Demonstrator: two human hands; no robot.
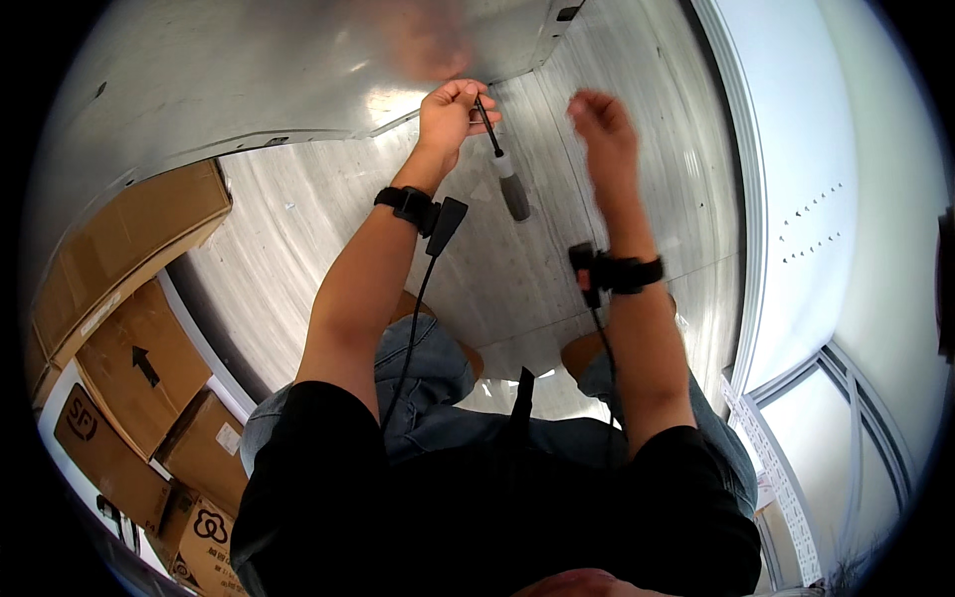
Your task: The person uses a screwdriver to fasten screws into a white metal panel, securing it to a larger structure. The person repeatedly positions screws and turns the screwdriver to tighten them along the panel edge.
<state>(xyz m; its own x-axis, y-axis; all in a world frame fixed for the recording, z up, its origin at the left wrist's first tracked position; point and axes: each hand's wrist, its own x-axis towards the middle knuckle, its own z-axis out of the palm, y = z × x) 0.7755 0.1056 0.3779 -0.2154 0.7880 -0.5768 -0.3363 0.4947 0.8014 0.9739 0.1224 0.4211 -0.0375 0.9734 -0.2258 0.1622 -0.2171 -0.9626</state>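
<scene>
My left hand [459, 120] is closed near the lower edge of a large grey metal panel [249, 75]. Pinched in its fingers is the thin dark shaft of what looks like a screwdriver [512, 189]. The tool's pale collar and thick grey handle point down toward the floor, away from the hand. To the right, apart from the tool and the panel, my right hand [607, 124] is raised with its fingers curled. Motion smears those fingers, and no object shows in them. Black straps with small cabled devices circle both wrists.
Stacked cardboard boxes [144, 368] stand at the left. Grey wood-look flooring [288, 249] lies beneath my hands. Along the right runs a white wall panel [796, 149] with a raised edge, and a metal-framed piece [836, 438] stands at the lower right.
</scene>
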